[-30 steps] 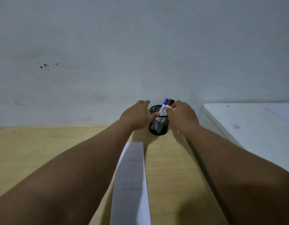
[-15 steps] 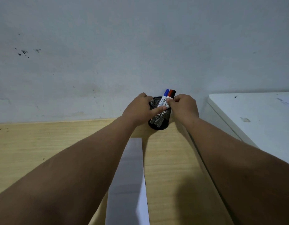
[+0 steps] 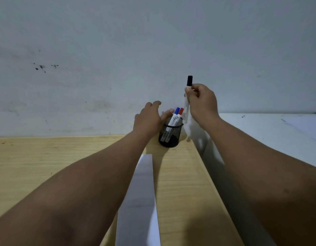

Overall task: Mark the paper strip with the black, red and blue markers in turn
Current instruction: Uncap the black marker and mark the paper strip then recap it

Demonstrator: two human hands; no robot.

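Lifted clear of the mesh pen cup (image 3: pixel 170 134), the black marker (image 3: pixel 187 96) now stands upright in the right hand (image 3: pixel 200 102), pinched just below its cap, where a moment ago both hands crowded the cup's rim. The left hand (image 3: pixel 150 119) has let go and hovers beside the cup, fingers spread and holding nothing. For a clean first mark, I'd uncap with the free hand, then pin the paper strip (image 3: pixel 141 196) flat on the tabletop (image 3: pixel 47 157) before writing. The blue marker (image 3: pixel 175 117) and red marker (image 3: pixel 179 115) lean together inside the cup.
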